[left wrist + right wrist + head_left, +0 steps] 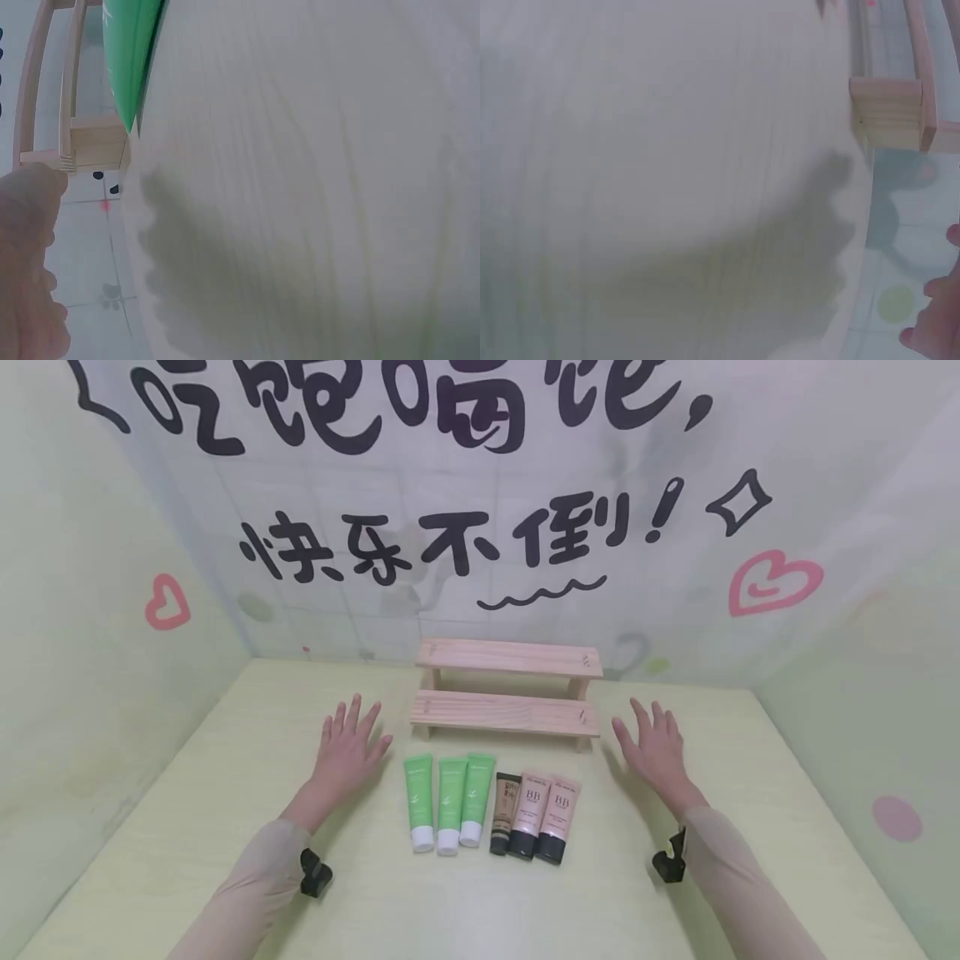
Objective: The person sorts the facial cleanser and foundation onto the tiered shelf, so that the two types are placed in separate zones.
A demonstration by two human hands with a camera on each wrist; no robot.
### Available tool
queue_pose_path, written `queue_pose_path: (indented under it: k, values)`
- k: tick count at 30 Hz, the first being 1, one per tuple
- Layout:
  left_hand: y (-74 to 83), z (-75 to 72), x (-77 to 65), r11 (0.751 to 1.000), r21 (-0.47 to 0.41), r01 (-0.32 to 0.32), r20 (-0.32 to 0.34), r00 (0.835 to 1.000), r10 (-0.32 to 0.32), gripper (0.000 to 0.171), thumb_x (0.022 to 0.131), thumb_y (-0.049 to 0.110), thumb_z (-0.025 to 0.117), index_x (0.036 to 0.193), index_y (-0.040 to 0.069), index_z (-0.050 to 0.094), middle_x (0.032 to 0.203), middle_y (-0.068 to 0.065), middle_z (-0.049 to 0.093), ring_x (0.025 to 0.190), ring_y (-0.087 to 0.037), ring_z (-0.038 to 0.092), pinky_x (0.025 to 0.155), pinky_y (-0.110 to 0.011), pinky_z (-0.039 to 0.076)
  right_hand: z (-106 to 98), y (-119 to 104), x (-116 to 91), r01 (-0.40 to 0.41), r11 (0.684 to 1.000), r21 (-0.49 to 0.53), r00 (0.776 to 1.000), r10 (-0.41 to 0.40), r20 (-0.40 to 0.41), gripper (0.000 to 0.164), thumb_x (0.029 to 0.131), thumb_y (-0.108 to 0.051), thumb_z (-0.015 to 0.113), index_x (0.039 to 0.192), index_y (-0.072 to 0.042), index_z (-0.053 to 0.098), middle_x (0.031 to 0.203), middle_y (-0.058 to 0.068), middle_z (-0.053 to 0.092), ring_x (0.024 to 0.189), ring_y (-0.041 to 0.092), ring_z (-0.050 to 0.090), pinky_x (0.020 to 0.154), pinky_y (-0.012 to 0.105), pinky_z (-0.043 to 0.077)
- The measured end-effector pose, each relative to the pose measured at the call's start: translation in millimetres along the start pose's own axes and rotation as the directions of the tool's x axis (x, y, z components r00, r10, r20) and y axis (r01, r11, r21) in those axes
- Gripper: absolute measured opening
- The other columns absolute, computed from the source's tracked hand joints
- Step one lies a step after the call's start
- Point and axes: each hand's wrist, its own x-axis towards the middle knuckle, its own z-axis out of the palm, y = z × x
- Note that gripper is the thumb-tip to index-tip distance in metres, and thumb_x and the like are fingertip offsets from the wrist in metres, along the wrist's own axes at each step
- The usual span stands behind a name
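My left hand is held out with spread fingers, left of three green tubes with white caps; nothing is in it. On the other side, my right hand is also spread and holds nothing. Between the hands lie the green tubes, a brown tube and two pink BB tubes with black caps, side by side in a row. Behind them stands a two-step wooden rack. One green tube shows at the top of the left wrist view. The right wrist view catches the rack's end.
A pale wood-grain table carries everything. A printed cloth backdrop with black lettering rises behind the rack, and light side panels flank the table. A black wrist device sits on each forearm.
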Motion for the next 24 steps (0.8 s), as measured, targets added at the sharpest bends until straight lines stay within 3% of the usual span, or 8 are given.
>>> queue_pose_path:
  k: [6,9,12,15,17,21,24]
  values:
    - [7.1,-4.4,-0.5,0.997,-0.074,0.026,0.035,0.999,-0.023,0.065,0.092,0.04,0.047,0.14,0.0,0.027,0.148,-0.03,0.012,0.133,-0.05,0.014,0.107,-0.066,0.015,0,-11,9,-0.059,0.991,0.12,0.993,0.046,0.108,0.065,0.097,-0.045,0.029,0.138,0.006,0.027,0.142,0.037,0.017,0.128,0.056,0.015,0.103,0.069,0.016]
    - [14.1,-7.3,-0.7,0.985,-0.148,0.083,0.09,0.993,-0.07,0.064,0.09,0.039,0.051,0.135,-0.003,0.033,0.143,-0.032,0.023,0.128,-0.05,0.024,0.103,-0.065,0.024,1,-17,16,-0.105,0.976,0.189,0.982,0.072,0.176,0.068,0.097,-0.048,0.027,0.136,0.008,0.03,0.14,0.035,0.024,0.129,0.052,0.021,0.106,0.063,0.021]
    - [22.3,-9.9,-2.5,0.964,-0.214,0.16,0.178,0.976,-0.122,0.062,0.089,0.038,0.054,0.133,-0.003,0.036,0.136,-0.032,0.032,0.123,-0.048,0.033,0.1,-0.061,0.033,2,-23,22,-0.179,0.945,0.272,0.959,0.106,0.262,0.073,0.095,-0.053,0.027,0.137,0.007,0.03,0.14,0.031,0.029,0.13,0.045,0.028,0.108,0.056,0.026]
    - [30.9,-11.3,-5.0,0.943,-0.248,0.223,0.269,0.951,-0.154,0.063,0.088,0.036,0.056,0.133,-0.002,0.036,0.131,-0.03,0.039,0.118,-0.045,0.042,0.096,-0.056,0.041,4,-27,27,-0.274,0.877,0.396,0.928,0.132,0.35,0.076,0.094,-0.055,0.031,0.139,0.006,0.027,0.14,0.029,0.032,0.127,0.041,0.036,0.105,0.051,0.034]
    - [35.2,-11.2,-7.7,0.932,-0.263,0.247,0.315,0.936,-0.159,0.063,0.087,0.035,0.058,0.133,-0.003,0.036,0.128,-0.029,0.042,0.115,-0.043,0.046,0.095,-0.054,0.043,5,-29,29,-0.33,0.81,0.486,0.909,0.133,0.395,0.077,0.093,-0.053,0.035,0.139,0.007,0.024,0.14,0.028,0.032,0.127,0.039,0.037,0.105,0.048,0.037]
    - [40.3,-8.8,-14.2,0.925,-0.276,0.262,0.366,0.918,-0.151,0.065,0.086,0.032,0.061,0.133,-0.004,0.035,0.126,-0.027,0.046,0.112,-0.04,0.05,0.094,-0.051,0.045,8,-33,33,-0.401,0.687,0.606,0.887,0.126,0.445,0.076,0.093,-0.048,0.04,0.14,0.009,0.021,0.142,0.027,0.031,0.129,0.036,0.037,0.104,0.042,0.04]
    - [42.5,-6.1,-19.4,0.916,-0.297,0.269,0.386,0.911,-0.142,0.07,0.084,0.033,0.063,0.134,-0.005,0.033,0.124,-0.026,0.047,0.109,-0.037,0.052,0.091,-0.049,0.047,10,-35,34,-0.433,0.633,0.641,0.876,0.13,0.464,0.075,0.093,-0.046,0.042,0.14,0.008,0.02,0.143,0.025,0.03,0.131,0.034,0.034,0.107,0.04,0.037]
